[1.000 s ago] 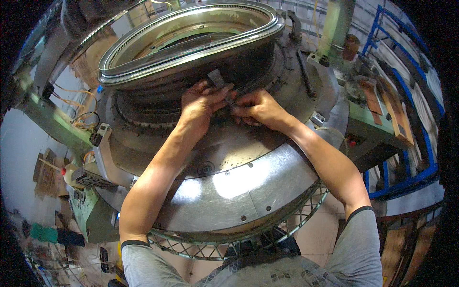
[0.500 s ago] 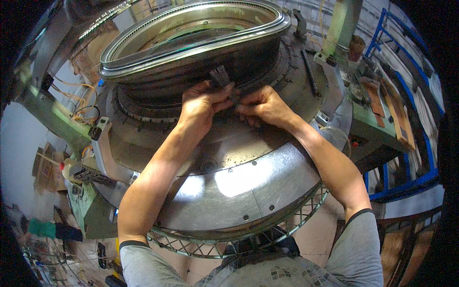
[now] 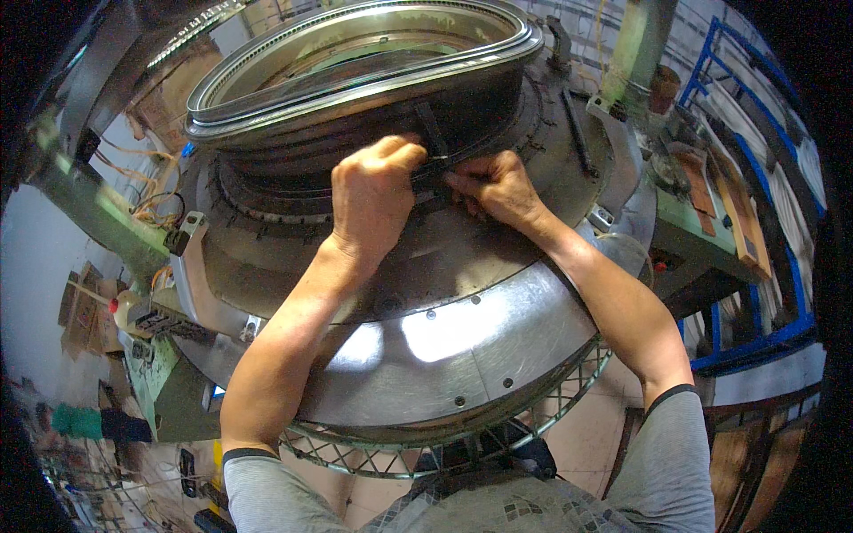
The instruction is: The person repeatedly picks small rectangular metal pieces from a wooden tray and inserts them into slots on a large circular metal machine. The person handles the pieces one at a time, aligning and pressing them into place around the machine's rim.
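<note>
In front of me stands a large round machine with a dark grooved cylinder (image 3: 311,167) under a shiny metal ring (image 3: 267,127). My left hand (image 3: 377,191) is closed in a fist, back of the hand up, against the cylinder's near side. Whatever it holds is hidden behind the fingers. Just right of it, my right hand (image 3: 502,188) pinches with thumb and forefinger low at the cylinder's base; the thing pinched is too small to make out. Between the hands, a narrow dark strip (image 3: 433,131) stands upright along the cylinder wall.
A polished curved metal plate (image 3: 453,342) rims the machine nearest me, above a green lattice ring (image 3: 391,462). A dark rod (image 3: 577,133) lies on the right of the bed. Green posts (image 3: 635,53) flank the machine. A blue rack (image 3: 755,142) stands at right.
My left hand has turned over into a fist; the bundle of thin dark metal strips it held is out of sight. My right hand has shifted slightly right. A narrow strip now shows on the cylinder.
</note>
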Demonstrator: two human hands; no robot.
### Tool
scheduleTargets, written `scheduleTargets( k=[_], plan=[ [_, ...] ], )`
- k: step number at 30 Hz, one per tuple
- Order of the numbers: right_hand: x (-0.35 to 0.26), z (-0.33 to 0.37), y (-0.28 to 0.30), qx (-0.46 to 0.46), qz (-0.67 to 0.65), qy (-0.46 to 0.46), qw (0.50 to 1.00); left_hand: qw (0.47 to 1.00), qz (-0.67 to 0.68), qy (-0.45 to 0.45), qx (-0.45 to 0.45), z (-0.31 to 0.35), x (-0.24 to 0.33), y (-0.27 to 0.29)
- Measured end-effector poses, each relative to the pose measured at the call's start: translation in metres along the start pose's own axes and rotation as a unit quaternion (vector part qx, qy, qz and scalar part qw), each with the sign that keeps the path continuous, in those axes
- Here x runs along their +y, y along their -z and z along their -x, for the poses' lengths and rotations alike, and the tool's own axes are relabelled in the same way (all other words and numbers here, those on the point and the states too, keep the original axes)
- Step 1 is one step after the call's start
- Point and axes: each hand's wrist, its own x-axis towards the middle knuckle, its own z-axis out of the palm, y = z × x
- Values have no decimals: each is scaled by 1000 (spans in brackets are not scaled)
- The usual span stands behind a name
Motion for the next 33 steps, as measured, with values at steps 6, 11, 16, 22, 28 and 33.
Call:
scheduleTargets(
  k=[6,11,16,22,28,33],
  plan=[
    [1,-2,-2,21,-2,42,999,994,-82,-3,-69,11,-1,-9],
    [0,-1,0,20,14,39,999,994,-77,-11,-76,12,-3,-10],
    [1,-2,2,11,30,10,999,993,-73,-10,-94,12,-3,-12],
    [1,-1,2,23,39,18,999,993,-68,-11,-90,12,-3,-13],
    [1,-1,0,24,19,50,998,993,-65,-12,-95,11,-4,-12],
    [-1,-1,1,11,34,9,999,993,-59,-8,-102,11,-4,-11]
  ],
)
